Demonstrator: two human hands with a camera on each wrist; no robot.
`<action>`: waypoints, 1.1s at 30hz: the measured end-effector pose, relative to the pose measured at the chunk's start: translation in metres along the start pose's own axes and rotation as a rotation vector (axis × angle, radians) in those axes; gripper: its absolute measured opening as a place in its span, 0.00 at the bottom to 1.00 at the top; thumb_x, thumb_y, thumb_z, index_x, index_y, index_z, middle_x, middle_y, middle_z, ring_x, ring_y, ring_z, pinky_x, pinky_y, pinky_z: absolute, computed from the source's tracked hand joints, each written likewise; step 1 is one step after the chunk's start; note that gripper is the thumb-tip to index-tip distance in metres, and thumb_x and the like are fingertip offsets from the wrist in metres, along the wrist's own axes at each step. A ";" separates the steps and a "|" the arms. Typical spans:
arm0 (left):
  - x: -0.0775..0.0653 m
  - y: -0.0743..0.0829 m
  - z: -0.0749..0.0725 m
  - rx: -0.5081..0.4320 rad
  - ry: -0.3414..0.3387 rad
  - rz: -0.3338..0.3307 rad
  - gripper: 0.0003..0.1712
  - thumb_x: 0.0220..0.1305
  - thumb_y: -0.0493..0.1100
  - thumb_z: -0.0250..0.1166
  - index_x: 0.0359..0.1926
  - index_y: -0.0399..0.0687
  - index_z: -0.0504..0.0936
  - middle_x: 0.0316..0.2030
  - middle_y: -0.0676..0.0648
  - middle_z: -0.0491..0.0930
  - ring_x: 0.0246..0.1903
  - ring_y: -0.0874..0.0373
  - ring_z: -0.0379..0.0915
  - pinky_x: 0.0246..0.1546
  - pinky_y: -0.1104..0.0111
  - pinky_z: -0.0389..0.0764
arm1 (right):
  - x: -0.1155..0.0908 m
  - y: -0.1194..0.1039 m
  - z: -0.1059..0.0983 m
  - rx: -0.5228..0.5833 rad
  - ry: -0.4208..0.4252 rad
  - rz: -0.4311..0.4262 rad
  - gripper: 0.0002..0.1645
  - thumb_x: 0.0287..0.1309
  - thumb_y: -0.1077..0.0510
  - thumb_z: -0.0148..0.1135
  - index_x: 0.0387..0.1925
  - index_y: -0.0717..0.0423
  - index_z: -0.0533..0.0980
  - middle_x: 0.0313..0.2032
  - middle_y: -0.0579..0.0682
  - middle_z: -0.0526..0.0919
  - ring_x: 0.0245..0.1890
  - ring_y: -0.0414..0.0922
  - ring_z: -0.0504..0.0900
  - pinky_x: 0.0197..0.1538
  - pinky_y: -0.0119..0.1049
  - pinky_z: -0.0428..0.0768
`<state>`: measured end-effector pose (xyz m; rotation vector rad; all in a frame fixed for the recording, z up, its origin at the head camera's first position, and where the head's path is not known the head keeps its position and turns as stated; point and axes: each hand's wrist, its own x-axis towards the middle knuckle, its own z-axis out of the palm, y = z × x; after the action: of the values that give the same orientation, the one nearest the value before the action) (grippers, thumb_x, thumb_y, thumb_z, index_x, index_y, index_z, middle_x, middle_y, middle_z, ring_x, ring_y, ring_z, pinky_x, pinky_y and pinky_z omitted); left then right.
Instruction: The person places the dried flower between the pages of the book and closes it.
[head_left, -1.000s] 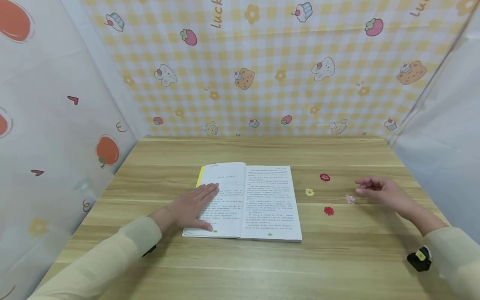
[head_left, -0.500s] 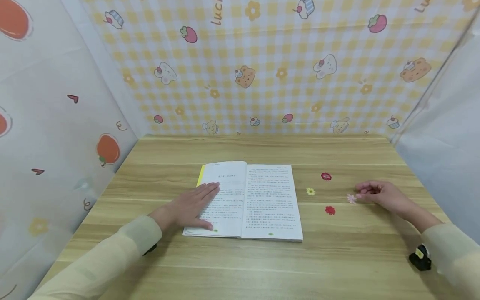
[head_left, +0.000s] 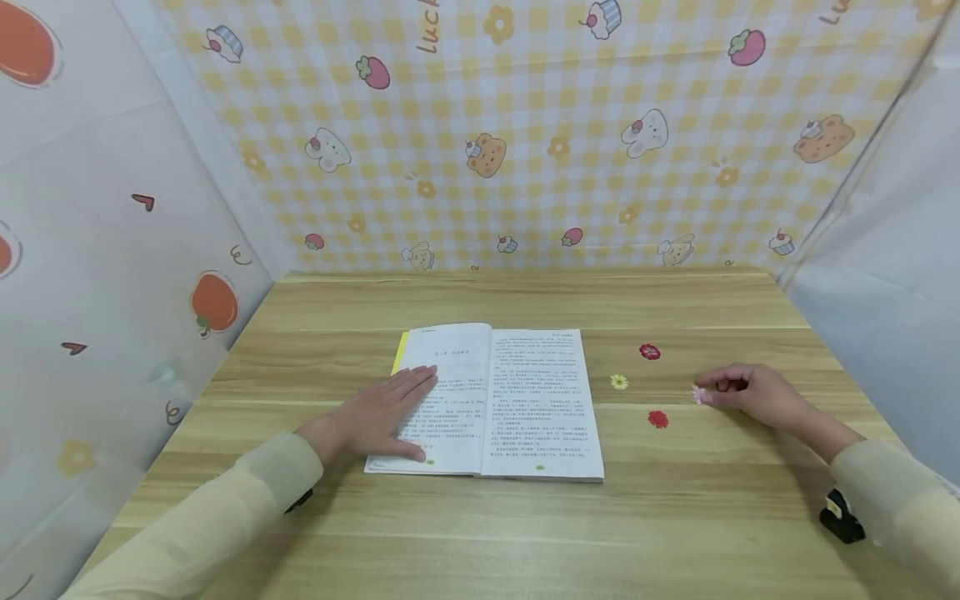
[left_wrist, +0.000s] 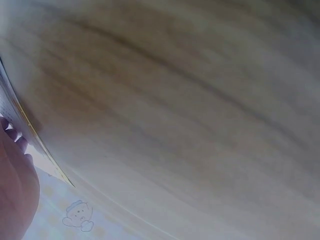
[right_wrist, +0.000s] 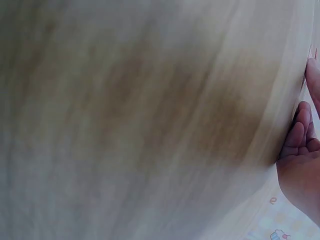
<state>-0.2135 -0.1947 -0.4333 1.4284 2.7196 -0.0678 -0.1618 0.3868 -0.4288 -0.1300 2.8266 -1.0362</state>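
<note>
An open book (head_left: 542,400) with printed pages lies on the wooden table. My left hand (head_left: 382,418) rests flat on its left page, fingers straight and thumb spread; in the left wrist view that hand (left_wrist: 17,185) shows at the left edge beside the book's edge. To the right of the book, my right hand (head_left: 757,397) pinches a small pale pink flower (head_left: 698,395) between thumb and forefinger, close over the table. The right wrist view shows the right hand (right_wrist: 302,155) at its right edge, other fingers curled in; the flower is hidden there.
Between the book and the right hand lie a dark red flower (head_left: 649,352), a yellow flower (head_left: 618,382) and a red flower (head_left: 657,419). Patterned cloth (head_left: 525,167) stands behind the wooden table (head_left: 450,533), with white cloth (head_left: 900,317) at the right.
The right hand has come down to the pink flower, taken it between thumb and forefinger, and shifted slightly left. The left hand and book have stayed in place.
</note>
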 end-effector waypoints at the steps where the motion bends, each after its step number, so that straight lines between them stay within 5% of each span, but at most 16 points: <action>1: 0.000 0.000 0.000 -0.002 0.000 0.000 0.65 0.56 0.82 0.44 0.75 0.36 0.44 0.76 0.42 0.41 0.74 0.50 0.36 0.71 0.60 0.46 | -0.001 -0.001 0.000 0.000 0.003 -0.003 0.26 0.59 0.45 0.67 0.51 0.60 0.81 0.36 0.51 0.79 0.31 0.42 0.71 0.31 0.32 0.73; 25: -0.001 0.002 -0.001 -0.014 -0.013 -0.012 0.66 0.55 0.83 0.45 0.75 0.36 0.44 0.76 0.42 0.40 0.74 0.51 0.35 0.72 0.61 0.44 | 0.000 -0.005 0.000 -0.024 -0.001 -0.007 0.15 0.57 0.47 0.69 0.39 0.53 0.85 0.40 0.50 0.84 0.40 0.42 0.78 0.37 0.31 0.77; 33: 0.000 0.001 -0.002 -0.015 -0.025 -0.020 0.66 0.55 0.83 0.44 0.76 0.37 0.43 0.76 0.43 0.39 0.74 0.51 0.34 0.72 0.61 0.43 | -0.002 -0.012 -0.007 0.074 -0.030 0.034 0.18 0.61 0.49 0.66 0.42 0.59 0.84 0.41 0.52 0.86 0.37 0.38 0.79 0.34 0.33 0.79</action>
<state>-0.2126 -0.1937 -0.4317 1.3869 2.7084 -0.0655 -0.1601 0.3821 -0.4157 -0.0893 2.7496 -1.1197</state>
